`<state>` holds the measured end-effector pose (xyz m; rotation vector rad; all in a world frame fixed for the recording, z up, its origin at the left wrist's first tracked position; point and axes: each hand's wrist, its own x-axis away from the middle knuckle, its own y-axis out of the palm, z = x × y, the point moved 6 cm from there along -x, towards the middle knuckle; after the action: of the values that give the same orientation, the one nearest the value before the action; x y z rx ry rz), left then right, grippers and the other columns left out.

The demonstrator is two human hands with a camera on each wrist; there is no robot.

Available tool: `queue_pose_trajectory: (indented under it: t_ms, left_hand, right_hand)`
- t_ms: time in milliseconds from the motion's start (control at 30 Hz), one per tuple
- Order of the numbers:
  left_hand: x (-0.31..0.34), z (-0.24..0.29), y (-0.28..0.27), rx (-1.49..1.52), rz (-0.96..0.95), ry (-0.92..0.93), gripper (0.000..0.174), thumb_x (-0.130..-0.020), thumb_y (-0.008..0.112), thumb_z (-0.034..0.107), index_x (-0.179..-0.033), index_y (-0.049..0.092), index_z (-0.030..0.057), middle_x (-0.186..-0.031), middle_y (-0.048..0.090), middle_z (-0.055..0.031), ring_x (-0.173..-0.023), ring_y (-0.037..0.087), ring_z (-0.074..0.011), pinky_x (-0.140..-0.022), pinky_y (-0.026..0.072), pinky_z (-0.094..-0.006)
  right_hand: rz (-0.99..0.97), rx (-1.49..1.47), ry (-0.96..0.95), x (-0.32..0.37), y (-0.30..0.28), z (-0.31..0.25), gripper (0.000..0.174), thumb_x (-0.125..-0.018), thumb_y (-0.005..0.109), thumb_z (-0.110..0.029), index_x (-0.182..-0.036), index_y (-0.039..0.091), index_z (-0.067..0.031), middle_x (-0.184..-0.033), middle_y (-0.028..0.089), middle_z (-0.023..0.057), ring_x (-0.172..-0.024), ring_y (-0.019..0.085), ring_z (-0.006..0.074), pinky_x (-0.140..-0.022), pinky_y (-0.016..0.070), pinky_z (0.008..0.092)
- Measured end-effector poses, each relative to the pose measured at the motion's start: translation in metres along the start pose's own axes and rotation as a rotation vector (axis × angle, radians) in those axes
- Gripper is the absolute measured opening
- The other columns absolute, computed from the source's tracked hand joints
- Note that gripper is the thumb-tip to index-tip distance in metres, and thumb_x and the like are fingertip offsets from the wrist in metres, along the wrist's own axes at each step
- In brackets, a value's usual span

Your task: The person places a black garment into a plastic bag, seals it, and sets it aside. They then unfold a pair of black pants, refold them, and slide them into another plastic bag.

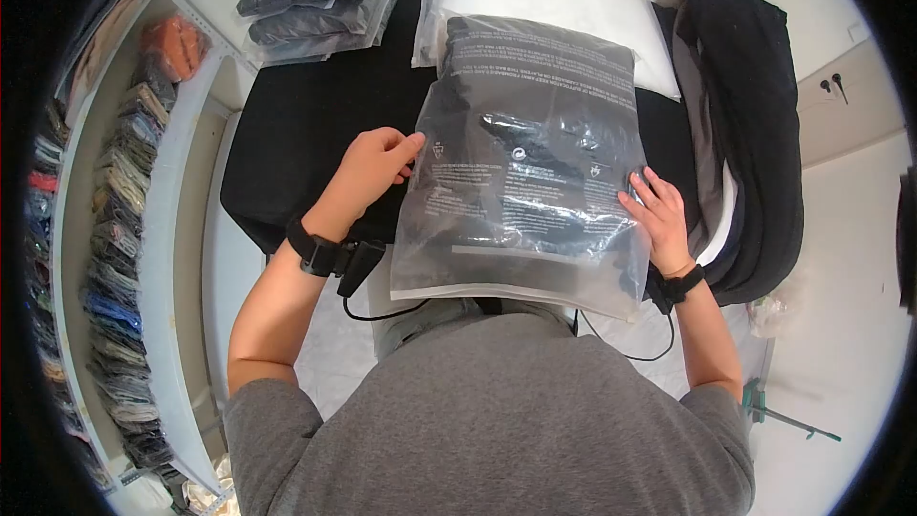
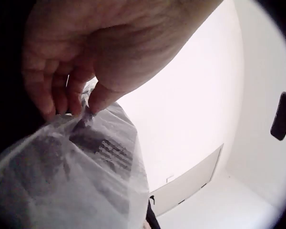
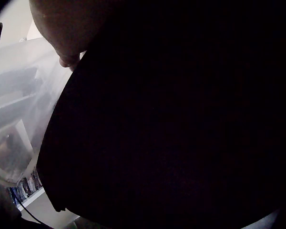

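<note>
A frosted plastic bag [image 1: 521,229] with printed warning text and dark folded contents lies in front of me, its sealed edge toward my body. My left hand [image 1: 377,167] pinches the bag's left edge between thumb and fingertips. In the left wrist view, the bag's plastic [image 2: 100,157] gathers into creases under those fingertips. At the right edge, my right hand [image 1: 661,215] rests with its fingers spread and fairly straight against the plastic. Dark cloth hides most of the right wrist view, leaving part of the hand [image 3: 69,28] beside the translucent bag [image 3: 19,105].
The black-covered table [image 1: 306,134] carries a stack of bagged dark items [image 1: 315,0] at the back left. White plastic bags [image 1: 564,0] lie behind the bag. Dark garments [image 1: 750,134] drape at the right. Shelves of packed clothing [image 1: 124,248] line the left.
</note>
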<state>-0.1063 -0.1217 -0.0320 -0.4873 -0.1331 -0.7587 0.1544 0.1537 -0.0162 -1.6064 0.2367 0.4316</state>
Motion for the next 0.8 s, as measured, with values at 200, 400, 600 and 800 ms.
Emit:
queue_pose_trajectory:
  t_ms: [200, 400, 600, 800]
  left_hand:
    - [-0.002, 0.006, 0.002, -0.111, 0.119, 0.242, 0.025, -0.094, 0.051, 0.026, -0.082, 0.056, 0.0038, -0.070, 0.056, -0.0006, -0.064, 0.054, -0.0107, -0.058, 0.0428, -0.0250]
    - [0.006, 0.015, -0.003, 0.001, 0.100, 0.040, 0.024, -0.095, 0.048, 0.021, -0.081, 0.051, 0.0023, -0.059, 0.053, -0.0020, -0.047, 0.051, -0.0141, -0.046, 0.0398, -0.0267]
    - [0.031, 0.032, -0.016, -0.626, 0.198, 0.702, 0.046, -0.078, 0.061, 0.003, -0.123, 0.055, 0.0145, -0.132, 0.045, -0.0125, -0.117, 0.049, -0.0254, -0.094, 0.0439, -0.0330]
    - [0.045, 0.051, 0.018, -1.006, -0.102, 1.124, 0.048, -0.073, 0.063, 0.002, -0.119, 0.058, 0.0144, -0.133, 0.048, -0.0052, -0.124, 0.044, -0.0253, -0.101, 0.0388, -0.0419]
  right_hand:
    - [-0.002, 0.008, 0.007, 0.000, -0.002, 0.000, 0.039, -0.078, 0.061, -0.011, -0.117, 0.062, -0.0183, -0.132, 0.052, 0.0048, -0.125, 0.045, 0.0276, -0.097, 0.0359, 0.0444]
    - [-0.031, -0.008, -0.009, -0.001, -0.001, 0.004, 0.040, -0.078, 0.062, -0.014, -0.118, 0.061, -0.0191, -0.132, 0.052, 0.0045, -0.125, 0.045, 0.0280, -0.098, 0.0360, 0.0446]
    - [-0.024, -0.043, -0.022, -0.001, -0.001, 0.004, 0.043, -0.077, 0.063, -0.015, -0.119, 0.060, -0.0185, -0.133, 0.050, 0.0052, -0.125, 0.044, 0.0288, -0.098, 0.0362, 0.0448]
    - [-0.047, -0.109, 0.004, -0.004, -0.002, 0.007, 0.036, -0.079, 0.061, -0.015, -0.116, 0.062, -0.0151, -0.131, 0.053, 0.0034, -0.126, 0.044, 0.0285, -0.099, 0.0350, 0.0431]
